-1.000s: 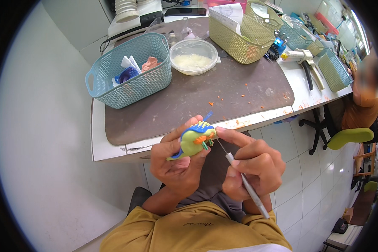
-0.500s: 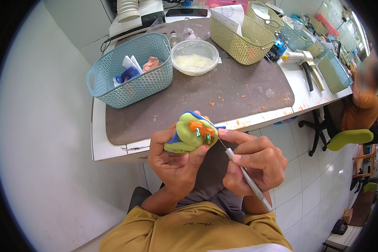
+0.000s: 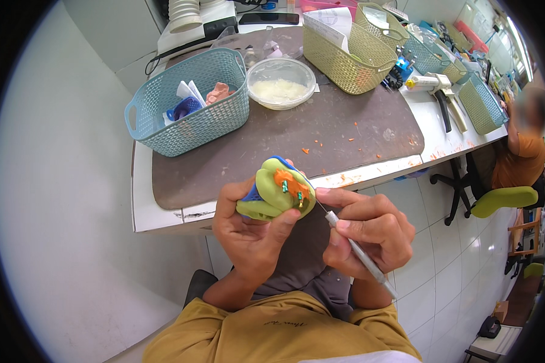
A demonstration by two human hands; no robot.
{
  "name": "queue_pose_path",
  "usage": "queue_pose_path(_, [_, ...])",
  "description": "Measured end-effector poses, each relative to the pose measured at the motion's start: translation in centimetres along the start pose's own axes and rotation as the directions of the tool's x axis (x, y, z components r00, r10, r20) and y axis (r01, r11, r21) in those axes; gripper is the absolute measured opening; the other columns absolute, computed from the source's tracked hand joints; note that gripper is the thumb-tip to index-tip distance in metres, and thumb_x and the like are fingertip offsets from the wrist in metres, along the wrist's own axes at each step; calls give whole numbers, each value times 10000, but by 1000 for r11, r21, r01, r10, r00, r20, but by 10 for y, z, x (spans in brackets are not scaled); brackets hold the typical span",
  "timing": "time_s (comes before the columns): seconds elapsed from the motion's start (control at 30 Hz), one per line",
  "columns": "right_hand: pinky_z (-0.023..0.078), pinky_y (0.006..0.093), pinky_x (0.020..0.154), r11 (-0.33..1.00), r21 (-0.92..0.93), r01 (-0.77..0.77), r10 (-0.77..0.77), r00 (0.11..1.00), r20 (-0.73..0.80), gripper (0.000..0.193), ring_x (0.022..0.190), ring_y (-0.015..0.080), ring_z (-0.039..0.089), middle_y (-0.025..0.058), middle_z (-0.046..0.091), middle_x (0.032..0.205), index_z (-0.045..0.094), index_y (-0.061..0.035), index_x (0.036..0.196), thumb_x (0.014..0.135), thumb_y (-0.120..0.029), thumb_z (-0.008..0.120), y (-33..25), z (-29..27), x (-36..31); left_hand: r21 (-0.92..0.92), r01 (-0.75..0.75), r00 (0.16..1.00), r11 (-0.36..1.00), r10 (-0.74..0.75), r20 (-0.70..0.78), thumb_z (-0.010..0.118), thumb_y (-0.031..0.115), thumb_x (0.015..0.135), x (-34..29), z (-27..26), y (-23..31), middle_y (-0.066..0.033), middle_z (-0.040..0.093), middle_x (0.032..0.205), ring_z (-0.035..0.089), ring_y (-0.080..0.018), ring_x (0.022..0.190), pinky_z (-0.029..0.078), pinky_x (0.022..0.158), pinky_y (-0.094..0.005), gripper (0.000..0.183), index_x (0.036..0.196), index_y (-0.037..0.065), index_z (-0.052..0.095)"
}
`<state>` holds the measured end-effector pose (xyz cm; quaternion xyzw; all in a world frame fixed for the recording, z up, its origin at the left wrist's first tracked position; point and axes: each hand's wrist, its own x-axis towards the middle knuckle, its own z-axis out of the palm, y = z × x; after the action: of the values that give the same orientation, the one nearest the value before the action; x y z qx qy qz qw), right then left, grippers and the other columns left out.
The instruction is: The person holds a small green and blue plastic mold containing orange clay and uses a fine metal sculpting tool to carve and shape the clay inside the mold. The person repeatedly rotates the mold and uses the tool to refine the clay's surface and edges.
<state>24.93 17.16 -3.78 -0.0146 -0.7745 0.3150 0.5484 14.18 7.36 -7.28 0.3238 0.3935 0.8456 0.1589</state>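
In my left hand [image 3: 246, 227] is a dental impression [image 3: 275, 192], gripped by its edge with the thumb in front and fingers behind. It is lime green material in a blue tray, with an orange patch and two small metallic green pieces standing in it. My right hand [image 3: 369, 233] holds a metal-handled tool [image 3: 362, 256] pen-like, its thin pointed tip at the impression's right edge. Whether the tip touches or cuts in is too small to tell. My right index finger reaches close to that same edge.
A brown mat [image 3: 272, 142] with orange scraps covers the bench. On it stand a blue basket [image 3: 191, 130], a clear bowl [image 3: 281, 100] of whitish contents, and an olive basket [image 3: 351, 66]. A dispensing gun [image 3: 436, 85] lies to the right. A person [image 3: 515, 145] sits farther right.
The impression has tilted slightly in my left hand, so the blue along its upper right edge shows less. My right hand and the tool have shifted very slightly.
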Motion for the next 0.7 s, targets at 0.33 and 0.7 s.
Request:
queue_pose_path(0.33, [532, 251, 554, 981, 65, -182, 191, 961, -198, 190, 675, 192, 693, 102, 673, 753, 590, -9, 905, 770, 29, 719, 5, -2, -14, 4, 172, 983, 985, -171, -60, 787, 157, 799, 0, -4, 3, -242, 581, 1214, 618, -318, 1098, 513, 953, -508, 524, 1199, -3, 487])
queue_pose_path(0.7, [435, 199, 494, 817, -190, -544, 502, 834, -228, 129, 532, 64, 595, 39, 643, 628, 631, 4, 753, 797, -20, 749, 16, -7, -35, -209, 256, 967, 944, -251, 50, 758, 145, 822, 8, -3, 7, -212, 551, 1258, 595, -357, 1136, 492, 986, -495, 561, 1278, 9, 460])
